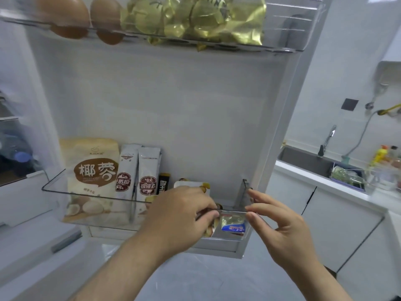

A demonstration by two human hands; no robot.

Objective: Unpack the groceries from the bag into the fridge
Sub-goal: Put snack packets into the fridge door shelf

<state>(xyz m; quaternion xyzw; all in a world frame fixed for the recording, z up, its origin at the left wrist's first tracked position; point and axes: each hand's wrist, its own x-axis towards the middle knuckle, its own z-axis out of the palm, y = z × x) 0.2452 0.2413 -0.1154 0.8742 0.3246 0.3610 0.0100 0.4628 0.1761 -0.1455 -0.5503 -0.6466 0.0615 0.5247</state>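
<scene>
The left hand point(180, 213) lies over the front rim of the clear plastic door bin point(54, 192), towards its right end, fingers curled down onto the rim. I cannot tell whether they pinch a packet or only the plastic. The right hand point(280, 227) is wide and holds nothing, its thumb and forefinger spread and just touching the rim at the front right corner.

Between the hands, low behind the front wall, a small blue-and-green sachet point(233, 224) lies in the bin's right end. Behind the left knuckles stands a white pouch with yellow trim point(191, 185), then a thin black stick packet point(163, 185) and two grey-and-white stick sachets point(128, 170). A cream bag with a brown oval label point(93, 174) stands at the left end. The grocery bag is out of view.

The likely trouble is crowding. A hand drawn back carelessly could drag the pouch over the rim, or tip the upright sticks sideways. Leaning on the rim could also spring the bin from the white fridge door point(173, 105).
</scene>
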